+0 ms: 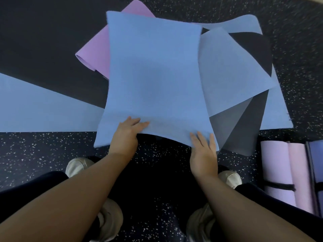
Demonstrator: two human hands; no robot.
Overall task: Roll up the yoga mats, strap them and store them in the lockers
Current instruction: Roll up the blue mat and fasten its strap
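A blue yoga mat lies open in front of me, its near edge lifted off the floor. My left hand holds that edge left of centre, fingers on top and thumb hidden beneath. Further right, my right hand holds the same edge, fingers laid straight on top. A purple mat sticks out from under the blue one at the back left. Pale blue and dark grey mats fan out to the right.
Another pale blue mat lies flat at the left. Rolled lilac mats, one with a black strap, and a rolled blue one stand at the right edge. My shoes rest on the black speckled floor.
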